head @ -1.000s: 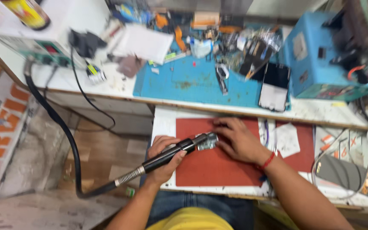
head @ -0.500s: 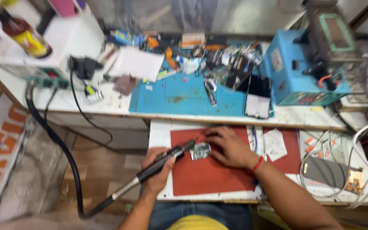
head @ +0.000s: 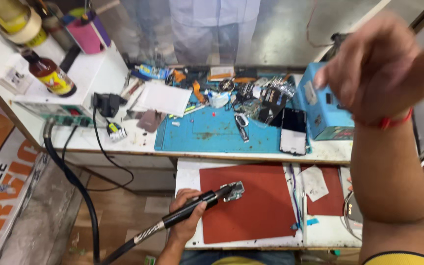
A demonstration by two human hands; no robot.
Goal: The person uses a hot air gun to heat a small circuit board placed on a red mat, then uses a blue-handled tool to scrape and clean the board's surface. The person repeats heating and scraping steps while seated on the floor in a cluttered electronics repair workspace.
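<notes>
The left hand [head: 186,216] sits at about seven o'clock in the view, fingers [head: 198,205] wrapped tight around the black handle of a hot-air tool [head: 195,208]. The tool's hose [head: 82,196] trails off the near edge of the surface and loops up toward ten o'clock, to the white station box [head: 55,105]. The nozzle tip lies just at, perhaps touching, a small circuit board [head: 235,190], which rests on the red mat [head: 251,203] near the mat's upper left corner, roughly at six o'clock.

The right hand [head: 379,59] is raised high at two o'clock, close to the camera and blurred. Its fingers look loosely curled with nothing in them, and it is well apart from the board.

Behind the mat, at twelve o'clock, a blue mat [head: 207,135] carries loose parts and a dark phone [head: 294,131]; a brown bottle [head: 50,73] stands on the station box at ten o'clock.

The risk I see: the board lies unheld, so a push from the nozzle or a tug from the heavy hose could slide it across the mat. With one hand steering, the tip may also linger on one spot and overheat it, or scorch the mat.
</notes>
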